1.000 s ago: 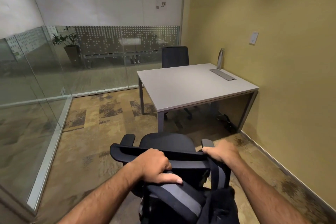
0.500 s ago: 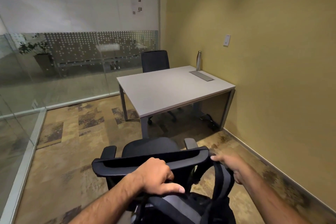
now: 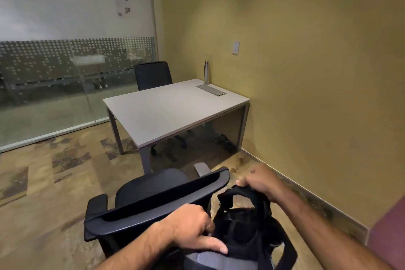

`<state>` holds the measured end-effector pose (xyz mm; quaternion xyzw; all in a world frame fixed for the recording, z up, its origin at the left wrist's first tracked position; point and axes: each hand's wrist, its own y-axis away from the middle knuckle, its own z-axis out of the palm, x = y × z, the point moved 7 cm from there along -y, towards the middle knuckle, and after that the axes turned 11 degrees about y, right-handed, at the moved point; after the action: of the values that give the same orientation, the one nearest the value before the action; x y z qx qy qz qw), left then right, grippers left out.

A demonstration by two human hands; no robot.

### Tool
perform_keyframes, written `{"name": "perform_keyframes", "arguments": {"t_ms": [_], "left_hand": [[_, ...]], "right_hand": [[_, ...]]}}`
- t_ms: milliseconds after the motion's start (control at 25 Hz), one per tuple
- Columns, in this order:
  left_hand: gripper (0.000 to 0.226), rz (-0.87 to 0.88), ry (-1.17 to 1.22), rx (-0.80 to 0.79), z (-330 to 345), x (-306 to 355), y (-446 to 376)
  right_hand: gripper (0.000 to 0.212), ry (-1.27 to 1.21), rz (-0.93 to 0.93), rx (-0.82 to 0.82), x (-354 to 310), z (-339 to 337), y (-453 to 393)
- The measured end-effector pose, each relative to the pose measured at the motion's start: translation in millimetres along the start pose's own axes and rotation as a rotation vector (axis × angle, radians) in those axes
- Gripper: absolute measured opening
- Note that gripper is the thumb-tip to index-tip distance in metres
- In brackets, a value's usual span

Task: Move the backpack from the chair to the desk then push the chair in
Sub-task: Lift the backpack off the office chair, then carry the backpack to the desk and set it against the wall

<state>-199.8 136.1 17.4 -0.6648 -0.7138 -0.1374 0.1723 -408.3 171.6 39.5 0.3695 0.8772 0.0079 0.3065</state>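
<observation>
Two bare hands grip a black backpack [image 3: 245, 232] at the bottom of the view, just behind the backrest of a black office chair [image 3: 153, 201]. The left hand [image 3: 192, 229] is closed on the bag's upper part, fingers curled in and the thumb lying flat along a grey band. The right hand [image 3: 260, 182] is clenched around the looped top handle, which stands up from the bag. The backpack sits beside and to the right of the chair's backrest; whether it touches the chair cannot be told, since the left hand covers that spot. No logo or tag can be read on the bag (its fabric is blurred).

The chair faces a grey desk [image 3: 166, 114] that stands against a yellow wall, with open patterned carpet between the two. On the desk's far right corner a metal bottle [image 3: 206, 72] stands upright, just beside a flat grey cable cover [image 3: 210, 90] set into the top. A second dark chair [image 3: 153, 75] stands at the desk's far side.

On the yellow wall above the desk is a small white switch plate [image 3: 236, 47]. A paper notice [image 3: 123, 6] with small pictures is stuck on the frosted glass partition to the left; its writing is too small to read.
</observation>
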Motion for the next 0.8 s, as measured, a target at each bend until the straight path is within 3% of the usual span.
{"name": "perform_keyframes", "arguments": {"t_ms": [80, 240, 360, 520, 680, 800], "left_hand": [[0.064, -0.007, 0.220, 0.093, -9.5, 6.8, -18.4], [0.051, -0.119, 0.706, 0.549, -52.0, 8.3, -63.4], [0.061, -0.246, 0.969, 0.447, -50.0, 25.2, -120.2], [0.084, -0.280, 0.979, 0.300, -35.0, 61.0, -186.0], [0.097, -0.290, 1.064, 0.231, -20.7, 83.8, -236.3], [0.090, -0.210, 1.182, 0.285, -17.6, 97.0, -259.3]], "right_hand": [[0.039, 0.155, -0.083, 0.092, -6.1, -19.4, 6.6], [0.063, 0.336, -0.197, 0.317, -10.9, -59.2, 22.0], [0.062, 0.517, -0.310, 0.427, -7.2, -90.6, 30.9], [0.036, 0.687, -0.439, 0.457, 17.0, -117.4, 30.8], [0.017, 0.575, -0.462, 0.516, 51.5, -141.8, 17.4], [0.011, 0.315, -0.497, 0.555, 72.9, -159.8, 10.4]]}}
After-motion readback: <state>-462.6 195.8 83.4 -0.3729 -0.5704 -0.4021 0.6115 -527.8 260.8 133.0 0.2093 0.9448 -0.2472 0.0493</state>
